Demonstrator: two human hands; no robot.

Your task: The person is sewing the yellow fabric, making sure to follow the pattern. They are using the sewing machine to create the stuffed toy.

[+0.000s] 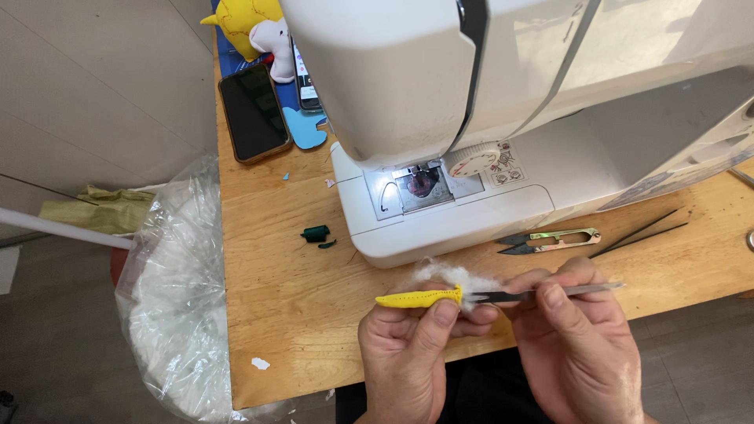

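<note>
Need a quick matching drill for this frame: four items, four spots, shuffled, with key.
Items:
1. yellow fabric tube
2. tweezers
3. thread snips
4. phone

Places:
A. flat on the table, right of the sewing machine base
B. pinched in the left hand
C. far left of the table, near a plush toy
D. held in the right hand, tips in white stuffing

Pairs: 1-B, 2-D, 3-A, 4-C

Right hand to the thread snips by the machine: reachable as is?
Probably yes. The thread snips lie on bare table just beyond the right hand with nothing between, but that hand is holding tweezers, so it would need to put them down first.
</note>
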